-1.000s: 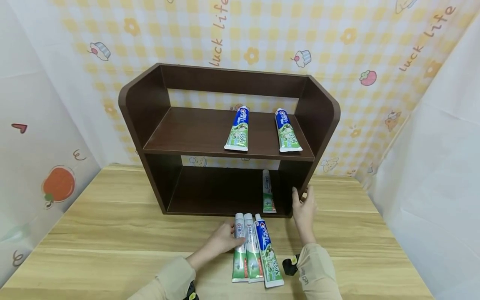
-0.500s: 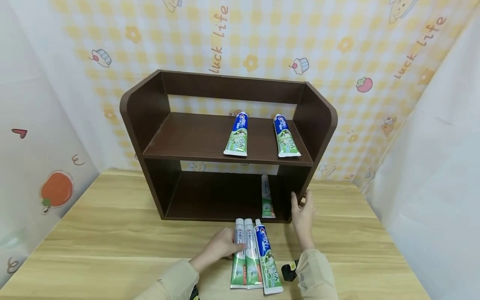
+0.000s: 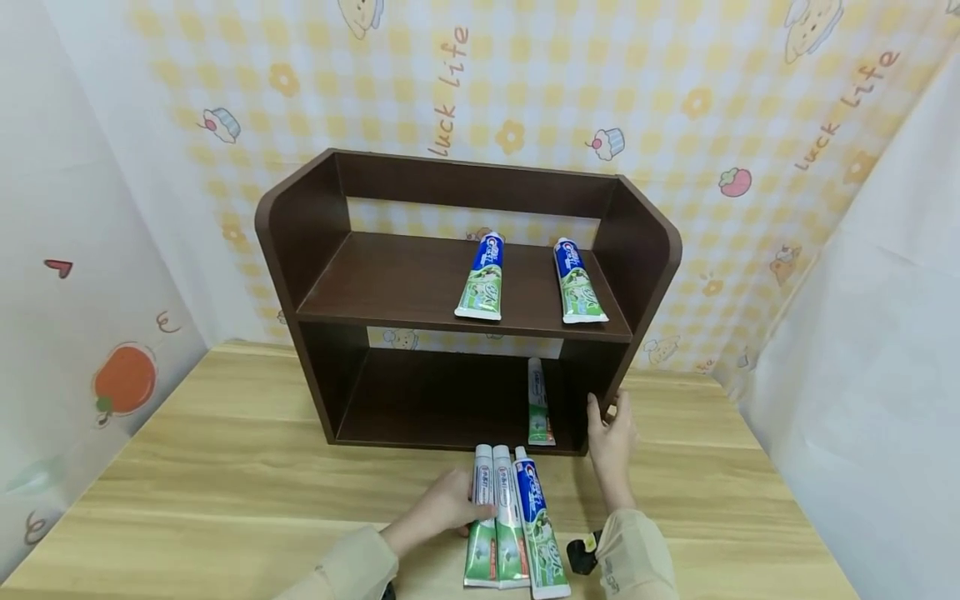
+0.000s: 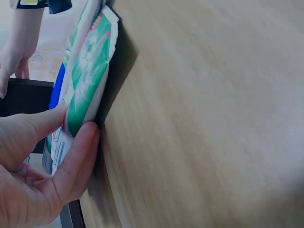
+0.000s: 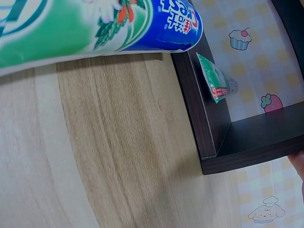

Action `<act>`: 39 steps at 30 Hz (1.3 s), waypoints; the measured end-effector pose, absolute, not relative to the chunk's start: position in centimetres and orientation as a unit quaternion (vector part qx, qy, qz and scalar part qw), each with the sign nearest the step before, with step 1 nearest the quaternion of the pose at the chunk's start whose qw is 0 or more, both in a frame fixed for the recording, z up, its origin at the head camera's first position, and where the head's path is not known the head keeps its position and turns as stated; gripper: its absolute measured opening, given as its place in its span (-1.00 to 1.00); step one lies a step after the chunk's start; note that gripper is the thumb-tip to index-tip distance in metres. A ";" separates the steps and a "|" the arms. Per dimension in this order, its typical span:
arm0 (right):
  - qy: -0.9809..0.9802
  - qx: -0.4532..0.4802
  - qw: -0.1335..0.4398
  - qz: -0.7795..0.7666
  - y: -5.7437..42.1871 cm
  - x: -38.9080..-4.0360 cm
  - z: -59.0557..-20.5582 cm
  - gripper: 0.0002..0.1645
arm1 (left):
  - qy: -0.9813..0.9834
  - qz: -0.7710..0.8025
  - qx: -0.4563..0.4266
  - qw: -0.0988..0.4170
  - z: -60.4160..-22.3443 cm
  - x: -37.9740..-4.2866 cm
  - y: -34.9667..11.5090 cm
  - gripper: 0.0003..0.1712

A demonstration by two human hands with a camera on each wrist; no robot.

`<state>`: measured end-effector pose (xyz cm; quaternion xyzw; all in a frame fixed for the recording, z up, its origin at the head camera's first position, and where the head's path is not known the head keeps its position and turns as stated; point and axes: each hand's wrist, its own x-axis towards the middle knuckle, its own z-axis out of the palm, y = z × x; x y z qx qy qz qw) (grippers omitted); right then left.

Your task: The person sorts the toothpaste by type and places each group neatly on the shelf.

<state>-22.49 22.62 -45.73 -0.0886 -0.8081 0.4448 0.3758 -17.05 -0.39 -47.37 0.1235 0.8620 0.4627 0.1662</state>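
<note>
In the head view my left hand (image 3: 447,502) pinches the leftmost white-and-green toothpaste tube (image 3: 481,550), with the thumb across its front. The left wrist view shows that hand's thumb and fingers (image 4: 78,161) on opposite sides of the tube (image 4: 90,80). Beside it lie a second white-and-green tube (image 3: 511,542) and a blue-and-green toothpaste tube (image 3: 542,533), caps toward the shelf. My right hand (image 3: 613,442) grips the lower right side panel of the dark brown two-tier shelf (image 3: 465,327); only a bit of it (image 5: 298,164) enters the right wrist view.
Two blue-and-green tubes, one mid-shelf (image 3: 482,279) and one at the right (image 3: 579,283), lie on the upper tier. A white-and-green tube (image 3: 538,404) lies at the right of the lower tier. The shelf stands on a wooden table (image 3: 225,483) before a patterned backdrop (image 3: 510,83).
The head view has shifted slightly, with the scene lower in it. My left fingers have shifted from near the tube's cap end to lower along its side. My right hand keeps its hold.
</note>
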 end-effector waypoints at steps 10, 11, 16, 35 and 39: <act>-0.811 -0.088 0.386 0.431 22.7 -22.5 -46.0 -0.76 | 0.841 0.500 0.088 0.189 -47.5 -16.7 -0.5 -0.83; -0.811 -0.088 0.387 0.431 22.7 -22.5 -46.0 -0.76 | 0.838 0.505 0.084 0.190 -47.6 -16.7 -0.6 -0.84; -0.810 -0.090 0.386 0.432 22.8 -22.4 -45.9 -0.77 | 0.818 0.531 0.081 0.204 -47.8 -17.1 -1.0 -0.80; -0.812 -0.086 0.387 0.429 22.5 -22.3 -45.9 -0.77 | 0.832 0.525 0.095 0.154 -44.9 -19.9 -1.6 -0.65; -0.810 -0.086 0.391 0.429 22.6 -22.3 -46.0 -0.77 | 0.837 0.517 0.098 0.152 -44.6 -20.4 -1.6 -0.66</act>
